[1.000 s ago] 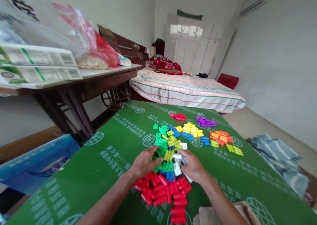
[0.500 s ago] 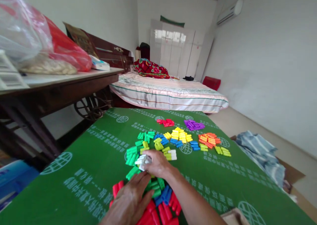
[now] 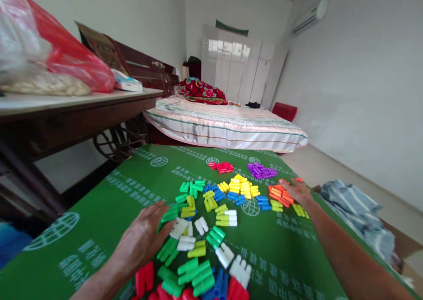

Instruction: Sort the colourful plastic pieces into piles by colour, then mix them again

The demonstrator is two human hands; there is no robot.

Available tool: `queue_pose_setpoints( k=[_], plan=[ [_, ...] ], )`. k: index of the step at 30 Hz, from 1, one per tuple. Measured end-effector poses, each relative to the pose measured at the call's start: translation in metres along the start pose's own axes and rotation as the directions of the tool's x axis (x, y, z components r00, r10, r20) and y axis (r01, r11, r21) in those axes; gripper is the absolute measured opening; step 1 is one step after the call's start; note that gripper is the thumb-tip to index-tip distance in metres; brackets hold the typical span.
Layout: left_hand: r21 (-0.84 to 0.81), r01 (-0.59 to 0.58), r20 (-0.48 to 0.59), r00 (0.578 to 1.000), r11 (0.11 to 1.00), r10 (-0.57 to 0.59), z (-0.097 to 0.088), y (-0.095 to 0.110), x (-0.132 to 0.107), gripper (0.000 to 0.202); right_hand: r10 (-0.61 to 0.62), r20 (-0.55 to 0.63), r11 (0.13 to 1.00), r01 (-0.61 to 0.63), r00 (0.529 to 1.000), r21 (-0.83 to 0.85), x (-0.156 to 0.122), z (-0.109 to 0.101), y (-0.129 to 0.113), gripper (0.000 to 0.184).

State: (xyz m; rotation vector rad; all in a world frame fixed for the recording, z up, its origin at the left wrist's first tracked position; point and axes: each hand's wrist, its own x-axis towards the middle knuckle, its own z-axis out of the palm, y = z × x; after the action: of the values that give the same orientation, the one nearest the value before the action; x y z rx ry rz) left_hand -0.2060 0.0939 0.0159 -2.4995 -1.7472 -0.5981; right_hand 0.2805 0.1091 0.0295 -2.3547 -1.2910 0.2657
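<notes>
Small coloured plastic blocks lie in sorted heaps on a green printed table cover (image 3: pixel 284 264). My left hand (image 3: pixel 142 236) lies flat and open on the cover, its fingertips against green blocks (image 3: pixel 172 214) and white blocks (image 3: pixel 180 227). My right hand (image 3: pixel 297 190) reaches far right with fingers spread over the orange blocks (image 3: pixel 279 193), beside lime blocks (image 3: pixel 299 210). Yellow blocks (image 3: pixel 243 186), purple blocks (image 3: pixel 261 171), blue blocks (image 3: pixel 238 198) and a small red heap (image 3: pixel 223 166) lie further back. More red blocks (image 3: pixel 145 278) sit at the near edge.
A dark wooden table (image 3: pixel 82 110) with a red plastic bag (image 3: pixel 76 66) stands at the left. A bed (image 3: pixel 228 124) with striped bedding lies beyond the green cover. Blue-grey cloth (image 3: pixel 360 207) lies on the floor at the right.
My right hand let go of the white blocks near the green heap and swung right to the orange heap. My left hand moved forward to the green and white blocks. Several blocks got scattered.
</notes>
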Motion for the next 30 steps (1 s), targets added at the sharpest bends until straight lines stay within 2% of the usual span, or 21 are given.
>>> queue_pose_setpoints(
  k=[3, 5, 8, 11, 16, 19, 21, 23, 25, 28, 30],
  plan=[
    [0.038, -0.003, 0.033, 0.999, 0.999, 0.001, 0.008, -0.006, 0.022, 0.058, 0.052, 0.067, 0.999, -0.051, 0.996, -0.017, 0.015, 0.007, 0.014, 0.061],
    [0.043, 0.001, 0.053, 0.999, 0.999, -0.003, 0.014, -0.006, 0.036, 0.056, 0.032, 0.097, 0.999, -0.031, 0.995, -0.017, 0.015, 0.017, 0.009, 0.059],
    [0.027, 0.012, 0.080, 0.997, 1.000, -0.014, 0.025, -0.001, 0.054, 0.055, -0.039, 0.109, 0.999, 0.041, 0.993, -0.014, 0.003, 0.031, -0.012, 0.059],
    [0.002, 0.008, 0.121, 0.993, 1.000, -0.008, 0.036, 0.006, 0.068, 0.060, -0.143, 0.128, 0.989, 0.145, 0.981, -0.008, -0.020, 0.044, -0.038, 0.055],
    [-0.037, 0.045, 0.194, 0.980, 0.998, -0.037, 0.050, 0.016, 0.085, 0.060, -0.338, 0.172, 0.941, 0.338, 0.925, 0.034, -0.073, 0.063, -0.079, 0.041],
    [-0.068, 0.052, 0.193, 0.981, 0.996, -0.038, 0.053, 0.021, 0.090, 0.052, -0.447, 0.201, 0.895, 0.439, 0.872, 0.083, -0.107, 0.065, -0.097, 0.036],
    [-0.073, 0.057, 0.194, 0.980, 0.996, -0.042, 0.053, 0.024, 0.090, 0.051, -0.505, 0.234, 0.862, 0.496, 0.831, 0.100, -0.119, 0.061, -0.106, 0.035],
    [-0.057, 0.065, 0.212, 0.976, 0.996, -0.052, 0.052, 0.026, 0.089, 0.053, -0.524, 0.218, 0.850, 0.523, 0.823, 0.065, -0.115, 0.053, -0.111, 0.038],
    [-0.027, 0.067, 0.244, 0.968, 0.997, -0.059, 0.049, 0.027, 0.087, 0.057, -0.483, 0.144, 0.872, 0.490, 0.864, -0.014, -0.092, 0.046, -0.113, 0.041],
    [0.024, 0.069, 0.270, 0.960, 0.997, -0.073, 0.046, 0.031, 0.085, 0.061, -0.318, 0.068, 0.939, 0.324, 0.946, -0.112, -0.041, 0.043, -0.114, 0.048],
    [0.044, 0.071, 0.269, 0.960, 0.997, -0.080, 0.046, 0.033, 0.083, 0.060, -0.245, 0.073, 0.958, 0.253, 0.967, -0.132, -0.015, 0.050, -0.117, 0.055]
  ],
)
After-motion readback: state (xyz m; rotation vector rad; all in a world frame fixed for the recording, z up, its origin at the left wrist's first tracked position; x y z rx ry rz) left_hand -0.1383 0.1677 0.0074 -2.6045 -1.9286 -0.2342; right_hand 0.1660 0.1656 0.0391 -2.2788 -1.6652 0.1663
